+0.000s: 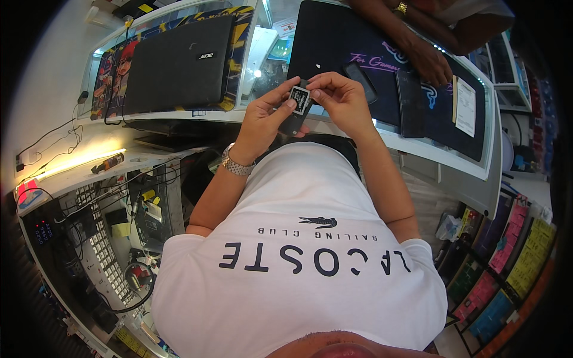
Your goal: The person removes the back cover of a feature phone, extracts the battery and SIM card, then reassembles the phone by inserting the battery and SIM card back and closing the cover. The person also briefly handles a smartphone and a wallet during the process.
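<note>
Left hand (265, 116): closed round the small dark device (290, 125), thumb on its pale-framed face; light, even pressure at the sides would probably serve better than pressing there.
Right hand (345, 101): thumb and forefinger drawn narrow at the device's upper right corner (whether they pinch it or only touch, I cannot tell); fine work here calls for fingertips, not force.
Small dark device: tilted between both hands, in front of the shirt, near the counter's (382, 130) edge; bracing the forearms should steady it.
Watch (236, 161): on the left wrist, clear of the device; worth minding that its metal does not scrape.
Dark mat (322, 36): beyond the hands, bearing a dark phone (360, 82); working over it would likely soften a drop.
Co-worker's hand (434, 67): on a dark flat slab (411, 104), well apart; elbow room looks ample.
</note>
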Demonstrator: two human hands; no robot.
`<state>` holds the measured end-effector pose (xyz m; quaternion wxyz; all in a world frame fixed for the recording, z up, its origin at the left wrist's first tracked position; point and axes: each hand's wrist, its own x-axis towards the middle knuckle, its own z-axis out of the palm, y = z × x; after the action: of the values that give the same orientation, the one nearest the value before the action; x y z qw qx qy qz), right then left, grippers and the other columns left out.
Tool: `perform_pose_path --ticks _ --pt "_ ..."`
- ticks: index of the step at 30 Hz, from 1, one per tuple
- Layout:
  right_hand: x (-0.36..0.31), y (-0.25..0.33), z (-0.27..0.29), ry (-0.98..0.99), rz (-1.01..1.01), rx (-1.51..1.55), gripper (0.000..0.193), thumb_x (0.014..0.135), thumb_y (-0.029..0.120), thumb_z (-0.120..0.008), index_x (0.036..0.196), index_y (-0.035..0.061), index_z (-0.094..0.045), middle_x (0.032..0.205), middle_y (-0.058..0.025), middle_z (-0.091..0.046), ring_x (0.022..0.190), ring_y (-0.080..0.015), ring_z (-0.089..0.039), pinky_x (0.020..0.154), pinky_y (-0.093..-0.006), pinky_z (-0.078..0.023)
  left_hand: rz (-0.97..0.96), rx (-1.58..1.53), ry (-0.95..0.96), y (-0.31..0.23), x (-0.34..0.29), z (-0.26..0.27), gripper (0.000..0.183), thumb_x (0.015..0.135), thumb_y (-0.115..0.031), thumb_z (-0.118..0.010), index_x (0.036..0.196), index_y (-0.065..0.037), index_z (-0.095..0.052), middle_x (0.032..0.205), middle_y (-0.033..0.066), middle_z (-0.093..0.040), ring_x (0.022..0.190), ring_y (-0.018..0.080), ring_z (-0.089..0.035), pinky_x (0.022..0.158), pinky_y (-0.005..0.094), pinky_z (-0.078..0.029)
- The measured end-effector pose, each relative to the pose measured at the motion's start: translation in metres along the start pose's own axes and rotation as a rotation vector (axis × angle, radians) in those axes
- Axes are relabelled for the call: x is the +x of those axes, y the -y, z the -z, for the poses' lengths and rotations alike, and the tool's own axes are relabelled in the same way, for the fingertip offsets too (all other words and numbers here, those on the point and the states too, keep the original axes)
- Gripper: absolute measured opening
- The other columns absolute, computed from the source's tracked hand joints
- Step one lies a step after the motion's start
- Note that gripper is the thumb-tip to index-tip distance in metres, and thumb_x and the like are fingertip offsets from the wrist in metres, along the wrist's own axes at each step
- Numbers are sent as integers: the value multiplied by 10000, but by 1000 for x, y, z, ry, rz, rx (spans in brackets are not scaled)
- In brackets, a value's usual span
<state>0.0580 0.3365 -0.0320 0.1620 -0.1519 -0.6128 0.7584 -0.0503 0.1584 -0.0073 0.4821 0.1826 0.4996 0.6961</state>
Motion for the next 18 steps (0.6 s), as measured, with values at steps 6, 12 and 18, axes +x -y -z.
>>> perform_pose_path --ticks 6,12,18 --pt "-1 1 -3 -26 -19 49 98 966 -57 -672 1032 -3 -721 1043 -52 -705 969 -117 -671 893 -272 -570 11 -46 18 -2 -1 -1 514 1054 -123 -595 1539 -18 -459 1117 104 -673 815 239 -779 726 345 -685" --pt "-3 3 -5 -54 -39 35 86 972 -38 -680 1035 0 -724 1005 -51 -727 941 -120 -672 898 -281 -551 20 -62 30 -1 -1 2 517 1052 -125 -603 1536 -13 -460 1126 108 -677 818 240 -777 725 350 -684" --pt "-4 1 -3 -53 -56 66 82 960 -23 -706 1028 2 -744 983 -59 -741 925 -120 -678 889 -272 -545 -65 128 37 0 -3 2 532 1036 -80 -619 1536 -2 -456 1167 141 -673 815 212 -771 709 312 -675"
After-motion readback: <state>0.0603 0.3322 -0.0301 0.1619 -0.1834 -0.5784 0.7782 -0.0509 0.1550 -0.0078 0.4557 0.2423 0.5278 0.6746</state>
